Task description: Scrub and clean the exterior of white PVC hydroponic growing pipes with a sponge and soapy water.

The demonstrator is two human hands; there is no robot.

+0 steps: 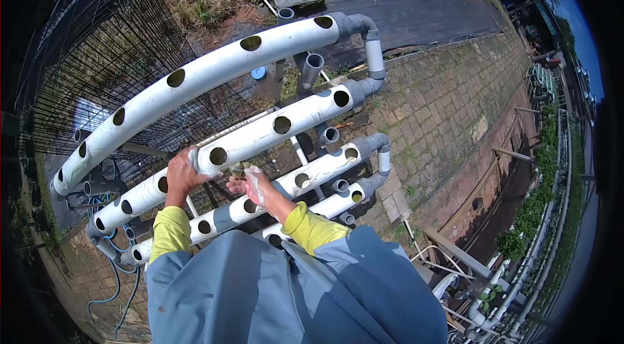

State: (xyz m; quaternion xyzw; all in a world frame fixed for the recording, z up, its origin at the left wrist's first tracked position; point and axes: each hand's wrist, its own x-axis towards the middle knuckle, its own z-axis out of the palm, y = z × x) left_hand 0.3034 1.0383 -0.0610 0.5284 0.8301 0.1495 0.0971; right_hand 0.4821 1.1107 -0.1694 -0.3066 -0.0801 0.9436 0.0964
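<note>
A row of white PVC pipes with round holes lies before me. My left hand (185, 172) grips the second white pipe (253, 135) from the far side, fingers over its top between two holes. White suds show by its fingers and thumb. Just to the right, my right hand (256, 188) is turned palm up over the gap between this pipe and the nearer pipe (285, 182). Suds coat its thumb side. At its fingertips is a small yellow-green sponge-like piece (237, 168), partly hidden; its exact kind is unclear.
Grey elbows (374, 82) link the pipe ends. Upright grey pipe stubs (312, 65) stand between the rows. A blue-capped bottle (259, 74) stands behind. Steel mesh (122, 51) rises at left, with blue hoses (117, 285) below. Brick paving (429, 95) and planted pipes (531, 198) lie right.
</note>
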